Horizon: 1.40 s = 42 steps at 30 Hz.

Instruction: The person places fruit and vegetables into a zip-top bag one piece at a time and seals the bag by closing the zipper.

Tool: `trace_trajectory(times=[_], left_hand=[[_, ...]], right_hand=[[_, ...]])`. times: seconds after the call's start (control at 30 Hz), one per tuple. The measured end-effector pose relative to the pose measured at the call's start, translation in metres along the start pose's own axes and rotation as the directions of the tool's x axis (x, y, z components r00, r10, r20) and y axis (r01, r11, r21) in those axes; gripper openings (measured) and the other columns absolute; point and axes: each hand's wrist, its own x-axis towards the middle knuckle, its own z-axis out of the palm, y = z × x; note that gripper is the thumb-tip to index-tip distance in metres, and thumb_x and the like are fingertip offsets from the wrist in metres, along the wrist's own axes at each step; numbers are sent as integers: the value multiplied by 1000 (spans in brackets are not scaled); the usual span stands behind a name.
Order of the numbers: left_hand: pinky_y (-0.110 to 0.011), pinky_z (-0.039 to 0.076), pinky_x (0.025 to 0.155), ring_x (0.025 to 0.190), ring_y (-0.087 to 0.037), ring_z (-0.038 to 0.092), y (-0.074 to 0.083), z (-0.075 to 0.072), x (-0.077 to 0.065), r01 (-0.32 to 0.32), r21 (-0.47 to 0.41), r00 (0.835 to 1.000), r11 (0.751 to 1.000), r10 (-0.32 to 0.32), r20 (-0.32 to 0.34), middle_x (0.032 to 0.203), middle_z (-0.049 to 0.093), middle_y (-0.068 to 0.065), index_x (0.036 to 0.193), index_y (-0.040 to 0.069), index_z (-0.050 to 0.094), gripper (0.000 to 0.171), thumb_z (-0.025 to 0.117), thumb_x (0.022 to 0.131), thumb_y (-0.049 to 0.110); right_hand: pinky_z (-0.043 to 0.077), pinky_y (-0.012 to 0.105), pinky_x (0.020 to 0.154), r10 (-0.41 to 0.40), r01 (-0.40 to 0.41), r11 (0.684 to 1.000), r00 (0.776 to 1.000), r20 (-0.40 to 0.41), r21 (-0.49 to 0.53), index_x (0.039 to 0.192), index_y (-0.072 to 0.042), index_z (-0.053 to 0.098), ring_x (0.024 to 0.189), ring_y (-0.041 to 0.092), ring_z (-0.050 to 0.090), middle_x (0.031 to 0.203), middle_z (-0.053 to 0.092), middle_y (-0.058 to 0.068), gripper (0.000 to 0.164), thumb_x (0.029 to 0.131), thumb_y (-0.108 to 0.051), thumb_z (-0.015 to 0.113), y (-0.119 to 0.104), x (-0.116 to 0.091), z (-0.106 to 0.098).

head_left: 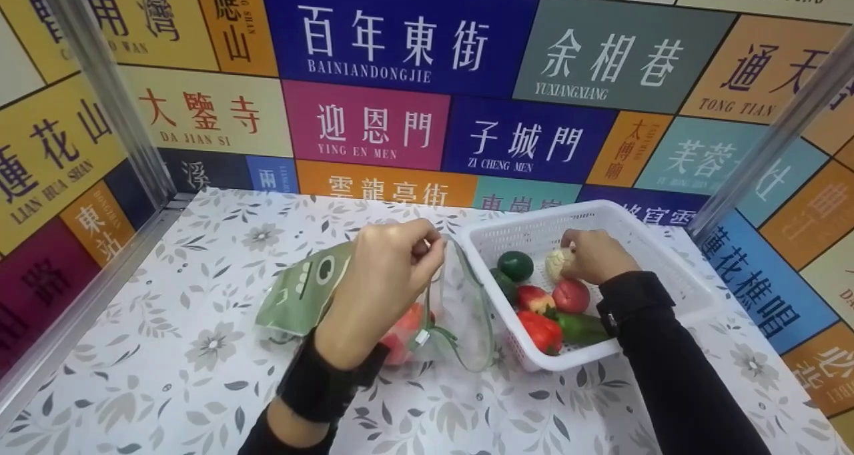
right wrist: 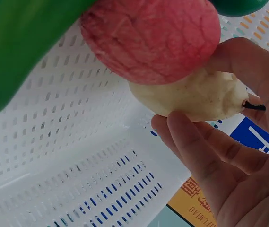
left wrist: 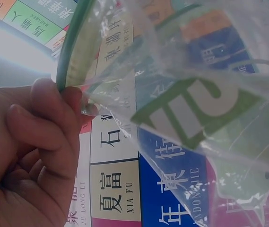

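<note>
My left hand pinches the green-edged rim of a clear plastic bag, its thumb and forefinger meeting at the edge in the left wrist view. Reddish items show through the bag's lower part. Inside the white basket, my right hand grips a pale yellow pear with a dark stem, thumb on one side and fingers on the other. A wrinkled pinkish-red round item lies against the pear and partly covers it in the right wrist view.
Also in the basket are a dark green oval item, a red-yellow fruit, a red pepper and a long green pepper. A green printed panel lies left of my left hand. Sign-covered walls stand behind the patterned table.
</note>
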Motion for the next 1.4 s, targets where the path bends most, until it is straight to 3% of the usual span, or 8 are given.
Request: trace_trajectory(times=[0.27, 0.5, 0.77, 0.97, 1.2, 1.4], left_hand=[[-20, 51, 57, 55, -7, 57, 0, 0, 0, 8, 0, 1000, 1000, -8, 3, 67, 71, 0, 79, 10, 73, 13, 67, 91, 11], [-20, 49, 55, 53, -6, 54, 0, 1, 0, -2, 0, 1000, 1000, 2, -3, 66, 70, 1, 78, 10, 73, 14, 67, 91, 10], [-20, 49, 55, 54, -7, 54, 0, 1, 0, 2, -6, 1000, 1000, -2, 0, 66, 70, 0, 79, 10, 73, 14, 67, 91, 11], [-21, 49, 55, 55, -7, 55, -1, 0, 0, 4, 7, 1000, 1000, -4, 1, 67, 70, 1, 79, 10, 73, 14, 68, 91, 11], [-21, 51, 56, 56, -7, 56, 0, -1, 0, 8, 5, 1000, 1000, -8, 0, 69, 72, 1, 79, 11, 73, 14, 68, 91, 12], [-20, 50, 55, 55, -7, 55, 0, 0, 0, 8, 1, 1000, 1000, -8, -1, 68, 71, 1, 79, 10, 73, 14, 68, 91, 11]], right_hand=[[48, 40, 67, 5, -5, 1000, 1000, 14, 1, 111, -1, 62, 73, 28, 60, 94, 70, 19, 44, 77, -20, 82, 1, -2, 0], [51, 44, 70, 5, -5, 1000, 1000, -13, 20, 114, -2, 60, 76, 29, 62, 99, 70, 21, 48, 77, -23, 82, 0, -3, -2], [49, 37, 69, -34, 49, 990, 993, -113, 130, 114, -3, 59, 81, 27, 61, 98, 69, 19, 49, 78, -24, 84, -9, -10, -17], [50, 39, 75, -34, 68, 979, 984, -173, 195, 118, -10, 57, 92, 30, 61, 111, 67, 20, 53, 80, -35, 84, -20, -23, -31], [59, 50, 85, -15, 100, 935, 970, -244, 340, 121, -17, 57, 99, 33, 72, 124, 67, 18, 58, 79, -50, 81, -33, -47, -42], [60, 24, 78, 39, 132, 869, 943, -331, 477, 120, -21, 59, 94, 20, 74, 121, 68, 7, 57, 77, -49, 83, -49, -75, -43]])
